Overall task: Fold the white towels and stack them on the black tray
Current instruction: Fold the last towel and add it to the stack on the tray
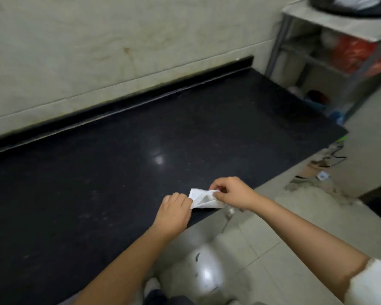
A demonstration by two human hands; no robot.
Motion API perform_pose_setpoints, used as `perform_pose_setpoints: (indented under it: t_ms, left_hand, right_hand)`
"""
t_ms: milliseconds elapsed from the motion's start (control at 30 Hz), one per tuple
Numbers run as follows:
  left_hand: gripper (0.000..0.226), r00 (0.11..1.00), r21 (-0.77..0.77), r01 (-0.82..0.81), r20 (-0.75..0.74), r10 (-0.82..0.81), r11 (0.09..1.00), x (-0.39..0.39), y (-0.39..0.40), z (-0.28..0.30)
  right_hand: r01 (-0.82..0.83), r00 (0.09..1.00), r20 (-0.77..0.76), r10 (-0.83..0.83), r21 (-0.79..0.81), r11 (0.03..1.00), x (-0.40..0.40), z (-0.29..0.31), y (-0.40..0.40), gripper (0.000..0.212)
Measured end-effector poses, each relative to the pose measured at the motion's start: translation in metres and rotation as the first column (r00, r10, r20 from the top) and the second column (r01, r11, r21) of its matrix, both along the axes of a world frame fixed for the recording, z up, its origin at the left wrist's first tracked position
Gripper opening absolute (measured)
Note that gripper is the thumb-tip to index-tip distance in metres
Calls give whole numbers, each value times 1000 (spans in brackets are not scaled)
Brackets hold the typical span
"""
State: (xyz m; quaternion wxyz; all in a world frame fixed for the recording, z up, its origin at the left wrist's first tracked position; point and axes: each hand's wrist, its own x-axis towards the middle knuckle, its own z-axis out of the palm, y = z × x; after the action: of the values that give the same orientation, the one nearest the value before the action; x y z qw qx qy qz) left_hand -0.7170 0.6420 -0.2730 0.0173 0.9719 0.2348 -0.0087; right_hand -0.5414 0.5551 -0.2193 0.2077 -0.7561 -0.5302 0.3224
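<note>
Between pinching fingertips, a small white towel (204, 200) is stretched just over the near edge of the black countertop (110, 164). Her left hand (174, 213) grips its left end with curled fingers; her right hand (231, 192) pinches the upper right corner. Behind runs a stained pale wall (97, 47); a cluttered metal shelf (330, 51) stands far right, tiled floor (262, 249) below. Partly folded, the towel's long axis lies left to right.
</note>
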Motion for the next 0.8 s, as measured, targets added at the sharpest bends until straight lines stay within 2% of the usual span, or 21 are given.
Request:
perform_pose_setpoints:
  t_ms: [133,233,333,467,533,633,700,800]
  left_hand:
    - [29,990,-106,135,55,-130,985,99,-25,45]
    - [25,978,-276,192,-21,-206,942,178,-33,86]
    - [20,962,-356,232,-55,-268,905,256,-36,119]
    - [21,915,-297,359,-76,-397,885,359,-40,147]
    - [21,908,-235,404,-18,-419,884,412,-43,160]
    - [25,913,-184,407,57,-404,895,493,-39,177]
    - [29,914,-180,407,80,-399,896,545,-31,192]
    - [37,903,-161,426,125,-410,890,611,-18,223]
  right_hand:
    - [78,997,8,-79,68,995,93,29,-55,19]
    - [122,992,1,-122,104,987,153,59,-87,24]
    - [60,983,167,-73,86,995,215,81,-110,28]
    - [76,907,398,-136,162,984,307,107,-123,13]
    - [75,899,414,-141,172,982,358,124,-123,18]
    - [32,894,445,-54,57,998,436,144,-112,34]
    - [13,870,491,-35,49,999,489,157,-101,26]
    - [27,860,501,-95,141,990,562,192,-89,14]
